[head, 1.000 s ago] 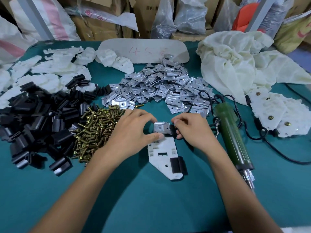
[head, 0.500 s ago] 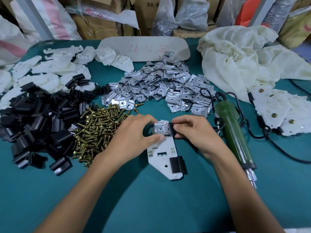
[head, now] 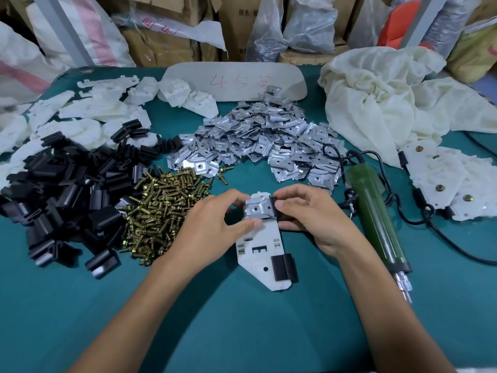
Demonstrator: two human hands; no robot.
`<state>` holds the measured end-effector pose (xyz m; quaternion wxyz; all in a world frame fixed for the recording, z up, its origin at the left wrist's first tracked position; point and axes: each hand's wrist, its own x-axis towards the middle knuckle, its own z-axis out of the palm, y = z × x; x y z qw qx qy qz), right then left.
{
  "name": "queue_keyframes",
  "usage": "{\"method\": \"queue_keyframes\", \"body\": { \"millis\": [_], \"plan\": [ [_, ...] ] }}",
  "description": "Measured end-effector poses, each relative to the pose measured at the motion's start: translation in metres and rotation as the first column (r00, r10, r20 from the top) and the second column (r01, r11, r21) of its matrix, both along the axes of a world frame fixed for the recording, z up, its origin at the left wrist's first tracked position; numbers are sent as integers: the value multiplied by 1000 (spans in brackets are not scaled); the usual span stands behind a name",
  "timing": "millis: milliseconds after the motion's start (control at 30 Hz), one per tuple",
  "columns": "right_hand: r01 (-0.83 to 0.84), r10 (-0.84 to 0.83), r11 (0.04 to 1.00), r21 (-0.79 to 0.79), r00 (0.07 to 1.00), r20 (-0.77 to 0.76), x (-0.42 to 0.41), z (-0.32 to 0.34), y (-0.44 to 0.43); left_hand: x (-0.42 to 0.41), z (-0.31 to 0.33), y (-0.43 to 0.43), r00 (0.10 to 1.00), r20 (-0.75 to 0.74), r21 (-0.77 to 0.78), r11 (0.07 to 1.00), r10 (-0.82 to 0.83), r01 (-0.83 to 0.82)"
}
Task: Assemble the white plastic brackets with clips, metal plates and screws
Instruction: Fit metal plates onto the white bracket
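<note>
Many screws point(head: 161, 211), teal tabletop point(head: 242, 332), cartons point(head: 161, 47) behind

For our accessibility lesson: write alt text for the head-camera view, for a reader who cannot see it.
A left hand holds a small silver metal plate on a flat white plastic bracket while a right hand pinches a black plastic clip beside it, on a teal table.

bright even light, soft shadows, wide-angle bending at edges.
</note>
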<state>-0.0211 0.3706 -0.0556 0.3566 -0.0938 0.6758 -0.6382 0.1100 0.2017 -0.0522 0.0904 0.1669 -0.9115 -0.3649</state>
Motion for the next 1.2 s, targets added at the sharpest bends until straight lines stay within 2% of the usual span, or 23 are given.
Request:
{"method": "queue_keyframes", "body": {
  "millis": [500,733,767,833,900,967,1033,1200],
  "plan": [
    [6,-2,999,-46,996,85,1,5,2,-2,0,-3,1000,-10,-3,1000,-24,24],
    [20,-15,995,-95,999,51,2,9,2,0,-5,1,997,-73,4,999,-32,33],
    [37,-33,993,-112,999,37,2,9,1,1,-6,2,995,-94,51,999,-15,20],
    [69,-68,985,-159,998,11,3,9,-1,2,-10,7,994,-108,274,962,26,5],
    [94,-96,975,-199,995,-3,4,10,-2,2,-14,15,994,-92,514,858,54,1],
    [105,-110,968,-230,994,-11,5,9,-2,1,-18,21,992,-102,647,762,71,12],
    [100,-108,964,-246,994,-21,5,8,-2,0,-18,24,992,-115,709,705,60,39],
    [71,-79,959,-275,997,-19,7,8,-3,-1,-17,27,985,-133,705,709,112,15]
  ]
}}
